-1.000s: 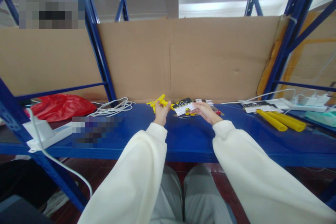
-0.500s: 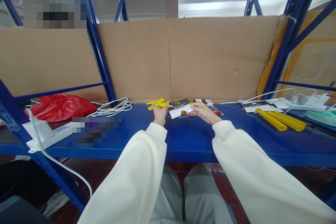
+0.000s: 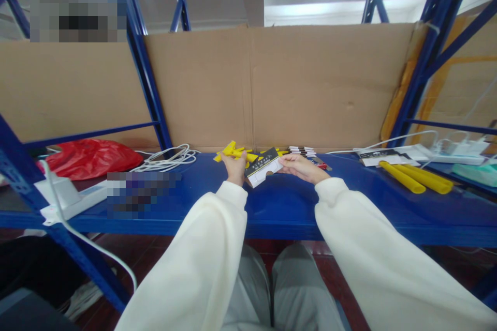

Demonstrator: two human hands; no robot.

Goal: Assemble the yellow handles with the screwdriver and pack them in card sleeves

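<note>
My right hand (image 3: 300, 166) pinches the right end of a small, flat black-and-white cardboard box (image 3: 264, 167), held tilted above the blue shelf. The box has a rounded notch in its white part. Left of it, my left hand (image 3: 233, 168) is closed on a yellow stick-like piece (image 3: 251, 158) that shows beside the thumb. More yellow pieces (image 3: 232, 147) show just beyond the left fingers; which of them lie on the shelf and which are held I cannot tell. Behind my right hand is a stack of black-and-white boxes (image 3: 302, 151).
On the right lie yellow rolls (image 3: 423, 178), another black-and-white package (image 3: 382, 157) and a white power strip (image 3: 456, 158). To the left are a red plastic bag (image 3: 93, 158), coiled white cable (image 3: 171, 158) and another power strip (image 3: 83, 200). Cardboard (image 3: 310, 88) walls the back.
The box has tilted more steeply, its left end lower and its black side showing more. The yellow pieces at my left hand have shifted, one now pointing upward.
</note>
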